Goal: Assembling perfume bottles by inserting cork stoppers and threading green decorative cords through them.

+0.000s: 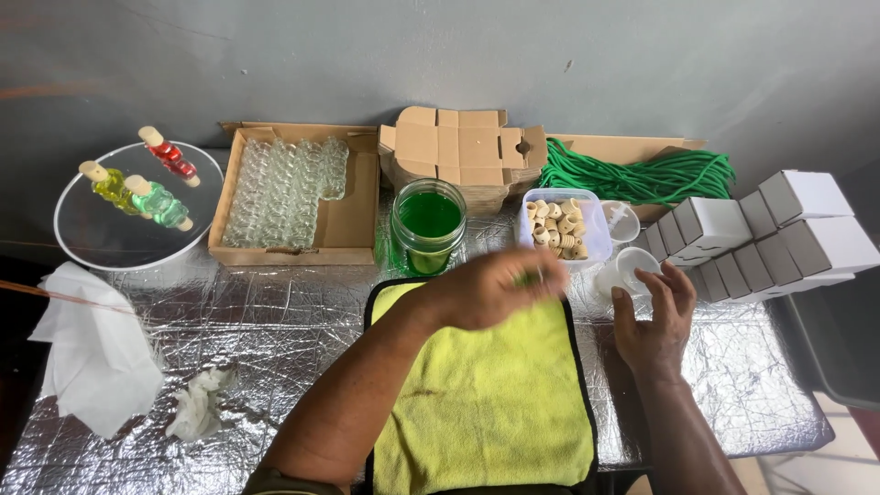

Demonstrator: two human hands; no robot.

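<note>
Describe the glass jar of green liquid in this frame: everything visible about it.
The jar is clear glass, round and wide-mouthed, with no lid on it. It stands upright on the foil-covered table, filled well up with bright green liquid. It sits just behind the yellow cloth, between the cardboard tray of small glass bottles and the plastic tub of wooden caps. The left hand, motion-blurred, is in front of it; contact cannot be told.
</note>
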